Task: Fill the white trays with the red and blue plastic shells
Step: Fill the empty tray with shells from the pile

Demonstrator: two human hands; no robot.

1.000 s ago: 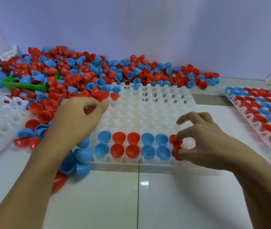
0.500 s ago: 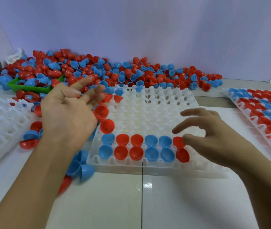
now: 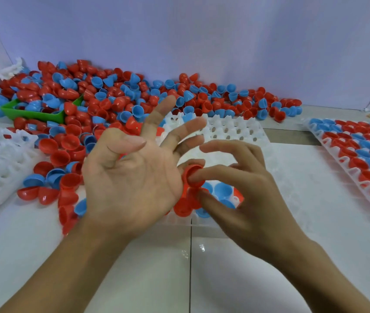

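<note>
Mid-frame, we are passing a red shell (image 3: 192, 177): right hand (image 3: 245, 190) pinching it, left hand (image 3: 132, 177) spread wide. Next, seating it in the tray (image 3: 236, 129).

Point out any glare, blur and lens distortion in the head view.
Head view: a small bright glare spot on the glossy white table near the tile seam; the right hand and left hand look slightly motion-soft around the red shell; wide-angle bending tilts the filled tray at right; lighting is even, shadows faint.
</note>
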